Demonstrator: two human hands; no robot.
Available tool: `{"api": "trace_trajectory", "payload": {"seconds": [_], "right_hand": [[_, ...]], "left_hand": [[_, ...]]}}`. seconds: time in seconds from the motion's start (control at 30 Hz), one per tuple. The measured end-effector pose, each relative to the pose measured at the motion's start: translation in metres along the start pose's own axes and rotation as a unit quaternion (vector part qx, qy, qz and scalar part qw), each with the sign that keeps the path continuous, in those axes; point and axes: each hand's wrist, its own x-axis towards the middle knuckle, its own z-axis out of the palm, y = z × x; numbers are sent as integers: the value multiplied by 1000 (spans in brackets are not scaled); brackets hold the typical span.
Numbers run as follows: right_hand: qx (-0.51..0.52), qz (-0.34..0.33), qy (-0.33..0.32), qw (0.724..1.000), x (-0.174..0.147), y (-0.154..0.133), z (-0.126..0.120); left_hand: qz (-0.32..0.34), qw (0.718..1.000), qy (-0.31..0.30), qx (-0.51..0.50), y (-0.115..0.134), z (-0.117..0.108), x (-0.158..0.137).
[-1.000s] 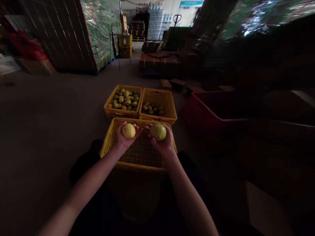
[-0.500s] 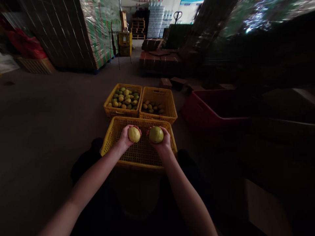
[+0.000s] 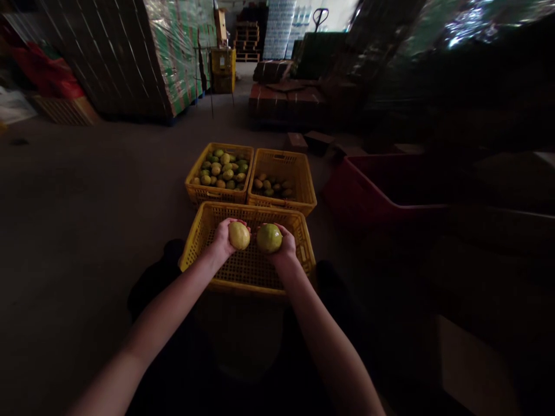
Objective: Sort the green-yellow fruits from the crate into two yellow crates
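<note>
Since the earlier frames, the 2 fruits are closer together: the left hand (image 3: 222, 237) is further inward with a yellow fruit (image 3: 239, 236), the right hand (image 3: 287, 242) with a green fruit (image 3: 269, 238), and a narrow gap parts them. The fingers, spread 1 second ago, now curl behind the fruits, so each hand is clasped on its own piece. The whole view is also shifted slightly, the crates sitting higher and further right.

Below both hands is the near crate (image 3: 254, 271), its slotted bottom showing between the forearms. Its side rims lie outward of each hand, its far rim just beyond the fingers; how high the hands are above the bottom, I cannot tell.

Beyond the left hand is a crate heaped with fruit (image 3: 217, 195); beyond the right hand, a crate with a low layer (image 3: 277, 163). The floor (image 3: 108, 190) stretches out left of the left hand, while a red bin (image 3: 355, 190) stands to the right of the right hand. Far ahead are a wrapped stack (image 3: 182, 58), cartons (image 3: 288, 103) and wooden pallets (image 3: 247, 40), in dim light.
</note>
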Motion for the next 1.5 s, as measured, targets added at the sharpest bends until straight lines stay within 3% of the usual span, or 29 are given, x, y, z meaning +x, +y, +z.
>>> {"api": "trace_trajectory", "payload": {"seconds": [0.1, 0.27, 0.5, 0.67, 0.97, 1.1, 1.27, 1.37, 1.5], "right_hand": [[6, 27, 63, 998, -2, 1, 5], [-12, 21, 91, 996, -6, -1, 6], [14, 5, 40, 999, -8, -5, 1], [9, -6, 3, 1000, -12, -6, 10], [46, 9, 2, 999, -16, -13, 9], [90, -53, 8, 994, -19, -20, 11], [146, -91, 15, 985, -20, -27, 13], [151, -78, 46, 984, -15, -20, 11], [80, -18, 90, 993, -5, -6, 8]], "left_hand": [[-7, 1000, -14, -13, -1, -2, 2], [-26, 999, 9, -44, 0, -6, 4], [-2, 996, 65, -55, 10, -7, 2], [18, 998, 18, -55, 13, -1, 0], [-40, 997, -6, -62, 21, 1, -10], [10, 995, -12, -100, 19, 0, -15], [19, 985, -58, -160, 17, 5, -20], [17, 984, -52, -170, 17, 7, -20], [13, 987, -54, -153, 18, 10, -20]]}}
